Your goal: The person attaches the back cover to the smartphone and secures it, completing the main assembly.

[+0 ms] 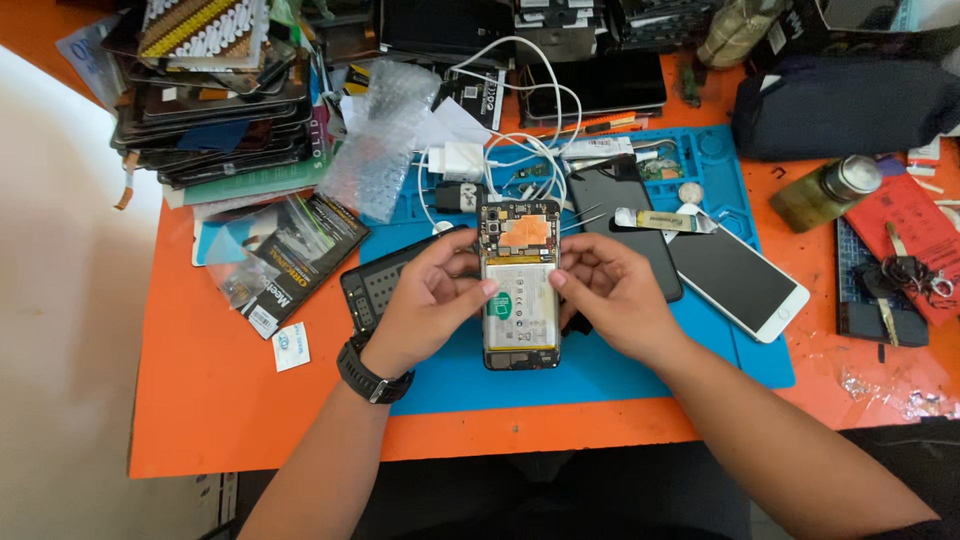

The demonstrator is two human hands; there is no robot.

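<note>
A blue work mat [740,370] covers the middle of the orange table [220,400]. On its right part lies a white smartphone [738,280], screen up, just beside a dark phone panel [625,215]. A stack of phone screens [215,110] (untidy, leaning) fills the far left corner, with a white charger and cable [462,160] nearby and a black pouch [840,105] far right.

Hidden under the left hand [425,300]: the near end of the black phone cover [375,285]. Masked by the right hand [610,295]: the lower part of the dark phone [625,200] (its near corner too). Cut off at the top edge: the black devices [440,20]. Too small to read: parts inside the opened phone [520,285].
</note>
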